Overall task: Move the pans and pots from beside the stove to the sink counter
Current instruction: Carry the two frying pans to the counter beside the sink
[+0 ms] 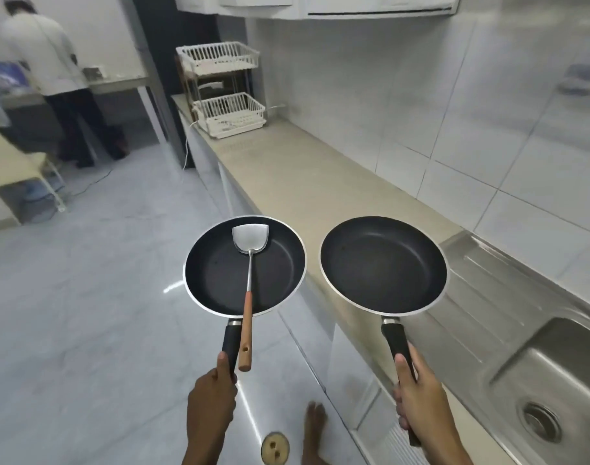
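Right pan [383, 265] held level over the counter [303, 182] edge just left of the sink [538, 374], handle toward clenched right hand [421, 401]; left pan [245, 265] with spatula [248, 290], gripped by left hand [211, 397], hangs farther out over floor.

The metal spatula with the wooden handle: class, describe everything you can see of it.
The metal spatula with the wooden handle has a flat silvery blade, a thin steel shaft and a reddish-brown grip with a hole near its end. It lies in the left black frying pan, blade on the pan's floor, grip overhanging the near rim beside the left hand.
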Motion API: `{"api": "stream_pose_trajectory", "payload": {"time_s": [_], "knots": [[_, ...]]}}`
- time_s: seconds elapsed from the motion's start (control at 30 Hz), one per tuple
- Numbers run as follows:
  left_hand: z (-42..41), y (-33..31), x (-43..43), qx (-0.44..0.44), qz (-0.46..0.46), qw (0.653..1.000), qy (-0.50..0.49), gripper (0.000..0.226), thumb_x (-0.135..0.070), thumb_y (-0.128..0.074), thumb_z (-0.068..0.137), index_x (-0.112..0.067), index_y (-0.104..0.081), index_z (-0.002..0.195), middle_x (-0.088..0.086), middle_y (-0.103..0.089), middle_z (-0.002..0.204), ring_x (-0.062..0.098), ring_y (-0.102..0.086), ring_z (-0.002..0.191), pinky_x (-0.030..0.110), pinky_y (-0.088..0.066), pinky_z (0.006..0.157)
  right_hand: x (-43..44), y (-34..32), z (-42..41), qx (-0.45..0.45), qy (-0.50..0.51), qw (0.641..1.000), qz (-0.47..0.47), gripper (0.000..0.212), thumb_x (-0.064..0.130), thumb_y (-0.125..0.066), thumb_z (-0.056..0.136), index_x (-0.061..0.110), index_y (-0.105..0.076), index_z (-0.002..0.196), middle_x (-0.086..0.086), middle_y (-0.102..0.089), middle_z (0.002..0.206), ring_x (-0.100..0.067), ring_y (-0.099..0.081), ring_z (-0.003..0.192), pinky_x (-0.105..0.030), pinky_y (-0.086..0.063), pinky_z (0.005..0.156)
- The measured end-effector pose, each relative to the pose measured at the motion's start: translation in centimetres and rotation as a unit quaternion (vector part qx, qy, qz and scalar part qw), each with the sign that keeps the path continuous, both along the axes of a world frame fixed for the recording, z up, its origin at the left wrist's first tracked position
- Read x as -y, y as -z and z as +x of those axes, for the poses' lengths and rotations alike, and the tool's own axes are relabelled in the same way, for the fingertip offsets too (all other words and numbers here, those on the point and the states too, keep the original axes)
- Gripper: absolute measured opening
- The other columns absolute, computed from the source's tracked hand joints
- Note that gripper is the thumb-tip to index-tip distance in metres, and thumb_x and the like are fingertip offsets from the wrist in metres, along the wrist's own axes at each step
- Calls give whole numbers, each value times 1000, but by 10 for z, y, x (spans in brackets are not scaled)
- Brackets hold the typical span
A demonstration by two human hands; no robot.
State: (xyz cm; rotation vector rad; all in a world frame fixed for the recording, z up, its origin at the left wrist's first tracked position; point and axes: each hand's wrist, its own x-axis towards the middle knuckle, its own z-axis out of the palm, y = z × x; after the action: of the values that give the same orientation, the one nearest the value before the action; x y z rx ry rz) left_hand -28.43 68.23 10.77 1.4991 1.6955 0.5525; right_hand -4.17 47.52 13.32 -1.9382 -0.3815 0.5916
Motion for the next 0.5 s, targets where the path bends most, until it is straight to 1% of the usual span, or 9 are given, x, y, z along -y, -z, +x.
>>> {"api": "stream_pose_trajectory", "payload": {"time_s": [0.07,0.13,0.2,0.23,0.33,0.4,0.43,0.5], "knots": [[33,6,-51,0,3,1000,31,68,-56,-31,101,-15,-69,63,8,-66,59,30,-62,55,38,-50,57,-47,6,23,7,22,1000,3,35,38,-47,104,50,-53,136,1,-45,48,-15,-39,38,-28,-40,39],[69,13,-106,-16,-7,997,70,66,-58,-30,99,-14,-68,68,6,-65,58,29,-60,55,40,-51,58,-97,13,47,5,49,999,9,32,37,-46,104,57,-55,127,0,-46,47,-17,-41,38,-30,-41,40],[108,14,-160,-30,-30,995,86,72,-60,-30,101,-13,-66,59,6,-63,54,28,-59,53,37,-48,60,-143,13,72,-4,83,996,29,35,36,-47,104,69,-55,113,1,-47,45,-18,-42,35,-30,-40,41],[131,12,-189,-34,-34,994,98,74,-60,-30,102,-13,-64,56,7,-62,54,29,-59,54,38,-49,63,-167,12,86,-11,100,994,38,36,35,-47,104,69,-57,110,1,-46,44,-19,-41,34,-29,-39,40],[191,12,-270,-55,-26,986,155,75,-59,-29,102,-13,-66,56,8,-66,58,32,-65,63,42,-55,71,-229,15,121,-24,151,988,20,30,35,-48,104,53,-59,125,2,-47,44,-20,-39,34,-27,-37,39],[224,14,-309,-78,-17,977,197,75,-58,-28,102,-13,-68,58,8,-68,60,32,-67,66,45,-58,73,-259,15,138,-25,179,983,6,32,36,-48,104,53,-56,129,3,-47,43,-18,-39,34,-27,-38,39],[242,16,-327,-79,-20,974,212,75,-58,-28,102,-13,-68,58,9,-69,62,32,-67,67,46,-59,73,-275,17,146,-24,197,980,3,33,37,-48,104,55,-54,131,3,-47,43,-18,-39,33,-27,-39,38],[279,23,-369,-77,-28,966,247,74,-57,-29,103,-14,-69,57,10,-70,64,33,-67,68,47,-60,75,-305,23,163,-23,236,971,2,34,37,-49,103,53,-54,134,3,-47,42,-17,-40,32,-26,-40,37]]}}
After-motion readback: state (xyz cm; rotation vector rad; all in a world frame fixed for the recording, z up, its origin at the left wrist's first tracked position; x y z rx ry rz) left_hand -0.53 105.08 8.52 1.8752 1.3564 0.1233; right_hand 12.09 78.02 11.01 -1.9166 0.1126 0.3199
